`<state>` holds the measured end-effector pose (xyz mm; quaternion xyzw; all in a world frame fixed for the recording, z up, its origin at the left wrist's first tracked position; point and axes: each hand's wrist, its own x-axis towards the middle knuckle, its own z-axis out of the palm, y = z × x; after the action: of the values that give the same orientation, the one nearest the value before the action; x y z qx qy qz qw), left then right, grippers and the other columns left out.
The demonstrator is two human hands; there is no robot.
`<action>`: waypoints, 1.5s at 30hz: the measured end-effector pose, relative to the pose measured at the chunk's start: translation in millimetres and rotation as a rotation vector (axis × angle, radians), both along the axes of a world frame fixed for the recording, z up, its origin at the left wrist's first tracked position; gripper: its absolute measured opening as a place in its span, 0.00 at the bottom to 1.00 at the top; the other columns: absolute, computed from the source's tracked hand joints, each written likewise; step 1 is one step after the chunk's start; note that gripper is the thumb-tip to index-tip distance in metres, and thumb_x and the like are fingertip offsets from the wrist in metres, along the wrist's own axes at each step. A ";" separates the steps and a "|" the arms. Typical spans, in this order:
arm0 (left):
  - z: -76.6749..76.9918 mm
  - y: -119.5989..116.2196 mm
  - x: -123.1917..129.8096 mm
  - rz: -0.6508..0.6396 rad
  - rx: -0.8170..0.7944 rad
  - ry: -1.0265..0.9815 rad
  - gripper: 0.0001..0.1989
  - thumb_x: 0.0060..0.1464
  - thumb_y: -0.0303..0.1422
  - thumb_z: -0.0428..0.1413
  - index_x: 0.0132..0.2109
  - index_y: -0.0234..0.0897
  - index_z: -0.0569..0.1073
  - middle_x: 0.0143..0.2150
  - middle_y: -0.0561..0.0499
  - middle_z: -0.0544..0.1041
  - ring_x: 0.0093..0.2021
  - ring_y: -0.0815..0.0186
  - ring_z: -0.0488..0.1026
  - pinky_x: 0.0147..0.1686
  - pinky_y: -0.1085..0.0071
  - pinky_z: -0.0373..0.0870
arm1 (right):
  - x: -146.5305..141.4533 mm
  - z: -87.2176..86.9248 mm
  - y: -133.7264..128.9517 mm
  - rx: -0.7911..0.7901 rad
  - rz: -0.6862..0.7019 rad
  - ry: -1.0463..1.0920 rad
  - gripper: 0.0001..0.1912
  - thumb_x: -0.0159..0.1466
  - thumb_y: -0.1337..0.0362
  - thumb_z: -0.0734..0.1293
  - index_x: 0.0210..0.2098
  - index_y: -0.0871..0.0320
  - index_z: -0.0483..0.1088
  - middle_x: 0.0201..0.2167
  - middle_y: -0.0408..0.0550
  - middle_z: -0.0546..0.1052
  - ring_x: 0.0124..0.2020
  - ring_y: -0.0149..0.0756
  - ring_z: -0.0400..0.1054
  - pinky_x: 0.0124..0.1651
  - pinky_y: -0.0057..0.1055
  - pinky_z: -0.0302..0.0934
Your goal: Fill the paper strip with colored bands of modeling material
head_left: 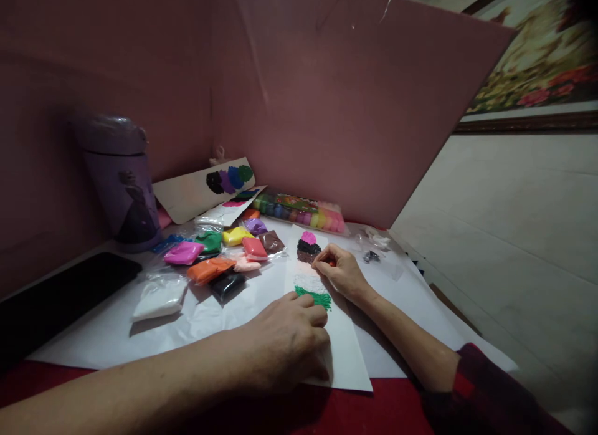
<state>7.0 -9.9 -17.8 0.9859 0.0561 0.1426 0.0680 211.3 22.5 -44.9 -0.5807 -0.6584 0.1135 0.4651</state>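
The curled left hand, at seven o'clock, apparently steadies the white rectangular paper strip while the right hand pinches beside its rough brown patch, toward twelve; I cannot tell if either holds anything.

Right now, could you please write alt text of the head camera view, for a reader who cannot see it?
The right hand is pinched beside a brown patch on a long white card; the left hand is over the card's nearer part. To their left are small bags of coloured clay and a purple cup.
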 end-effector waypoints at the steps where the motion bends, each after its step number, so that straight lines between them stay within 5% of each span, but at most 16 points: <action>1: -0.3 -0.1 0.0 -0.001 -0.001 -0.001 0.10 0.53 0.39 0.55 0.32 0.35 0.73 0.34 0.49 0.72 0.37 0.63 0.64 0.35 0.67 0.58 | -0.7 0.6 -0.9 -0.001 0.004 0.000 0.02 0.52 0.68 0.64 0.24 0.57 0.67 0.22 0.42 0.74 0.24 0.32 0.65 0.30 0.28 0.59; 45: -2.1 -0.4 -0.5 0.003 0.029 0.008 0.12 0.53 0.41 0.56 0.33 0.36 0.73 0.34 0.49 0.72 0.38 0.62 0.65 0.36 0.66 0.59 | -5.3 6.0 -8.4 -0.072 -0.003 0.000 0.03 0.51 0.71 0.63 0.23 0.58 0.65 0.21 0.41 0.72 0.23 0.30 0.64 0.27 0.26 0.57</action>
<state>6.5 -10.3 -19.9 0.9872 0.0558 0.1397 0.0534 206.0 14.1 -39.0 -0.5979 -0.6531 0.1366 0.4442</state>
